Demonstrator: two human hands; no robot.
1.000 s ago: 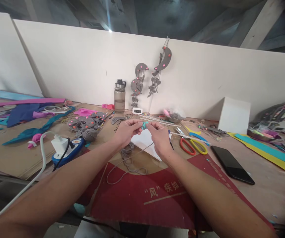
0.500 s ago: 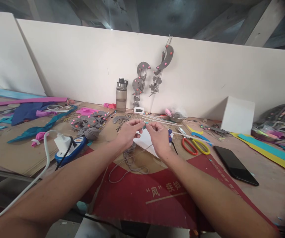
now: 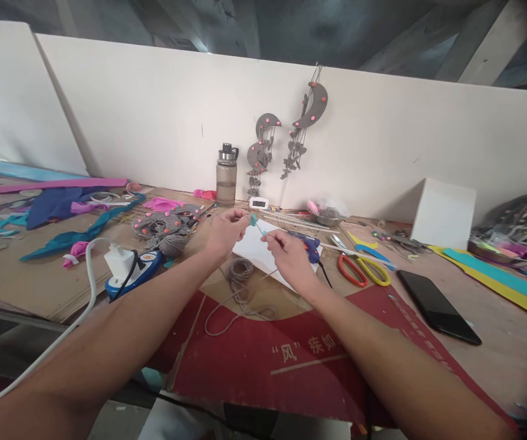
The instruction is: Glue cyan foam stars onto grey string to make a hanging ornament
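Above a white sheet (image 3: 254, 247), my left hand (image 3: 227, 233) pinches a small teal piece (image 3: 253, 220) between thumb and fingertips. Lower and to the right, my right hand (image 3: 287, 255) is closed on a thin grey cord, with a tiny teal bit showing at its fingertips. A short taut length of the cord runs between the two hands. The rest of the grey cord (image 3: 239, 272) lies in a loose coil and loops below them. Just behind my right hand is a dark blue tool (image 3: 311, 249) with a black cable, partly hidden.
Red- and yellow-handled scissors (image 3: 358, 269) and a black phone (image 3: 437, 305) lie to the right. On the left sit a blue power strip (image 3: 137, 275) with a white plug and grey yarn (image 3: 171, 243). Behind stand a bottle (image 3: 226, 177) and a small white clock (image 3: 258, 203).
My hands, together before, have come apart: the left up and leftward with the teal piece, the right slightly down. The cord now shows stretched between them.
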